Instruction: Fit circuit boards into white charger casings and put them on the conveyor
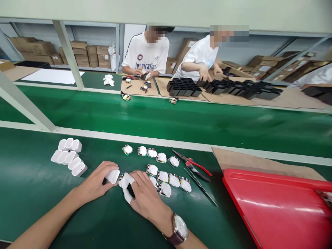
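- Green table (38, 207) across the lower frame; red tray (272, 207) at lower right.
- Left hand (94, 185), lower centre: grip closed around a white shell (112, 175), open end facing right.
- Right hand (147, 199), just beside: cotted fingertips (127, 196) pinching a small board (121, 180) at the shell's mouth.
- Spare shells (69, 157) at left; capped boards (166, 176) and pliers (193, 164) right of centre.
- Probably mid-insertion; calls for squaring board to opening before pushing.

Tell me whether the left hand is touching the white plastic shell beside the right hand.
Touching. The head view shows the left hand with fingers closed around the white plastic shell, no gap.
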A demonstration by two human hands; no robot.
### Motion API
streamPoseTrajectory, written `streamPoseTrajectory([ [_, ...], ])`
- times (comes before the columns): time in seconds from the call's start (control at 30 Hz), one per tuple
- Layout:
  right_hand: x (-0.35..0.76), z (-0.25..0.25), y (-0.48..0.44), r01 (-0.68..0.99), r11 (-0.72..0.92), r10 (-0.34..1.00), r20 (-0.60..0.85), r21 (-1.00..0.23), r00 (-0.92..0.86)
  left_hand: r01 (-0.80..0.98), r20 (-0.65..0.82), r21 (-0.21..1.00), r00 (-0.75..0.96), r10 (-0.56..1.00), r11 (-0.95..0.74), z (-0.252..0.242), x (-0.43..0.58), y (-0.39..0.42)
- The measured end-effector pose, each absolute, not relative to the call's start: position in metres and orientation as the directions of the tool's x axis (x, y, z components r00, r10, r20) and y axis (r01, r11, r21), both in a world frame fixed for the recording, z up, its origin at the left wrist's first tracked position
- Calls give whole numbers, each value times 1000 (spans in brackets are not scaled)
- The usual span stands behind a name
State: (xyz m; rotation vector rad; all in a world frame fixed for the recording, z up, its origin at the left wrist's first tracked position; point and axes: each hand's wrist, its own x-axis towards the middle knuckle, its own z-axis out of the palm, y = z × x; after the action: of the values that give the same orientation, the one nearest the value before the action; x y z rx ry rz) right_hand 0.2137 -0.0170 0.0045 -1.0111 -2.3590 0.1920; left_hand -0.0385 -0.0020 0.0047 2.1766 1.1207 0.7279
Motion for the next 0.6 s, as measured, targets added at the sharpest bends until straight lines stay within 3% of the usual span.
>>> streamPoseTrajectory([
  [0.13, 216, 18, -17, 558, 641, 766, 482, -527, -425, 517, 238, 708, 469, 851, -482, 4, -38, -4],
  [0.27, 218, 33, -22, 468, 638, 767, 444, -612, -464, 472, 280, 722, 469, 838, -506, 6, -33, -6],
  [0.6, 212, 15, -26, 510, 750, 653, 593, -421, -471, 409, 369, 697, 499, 784, -589, 7, -30, -10],
])
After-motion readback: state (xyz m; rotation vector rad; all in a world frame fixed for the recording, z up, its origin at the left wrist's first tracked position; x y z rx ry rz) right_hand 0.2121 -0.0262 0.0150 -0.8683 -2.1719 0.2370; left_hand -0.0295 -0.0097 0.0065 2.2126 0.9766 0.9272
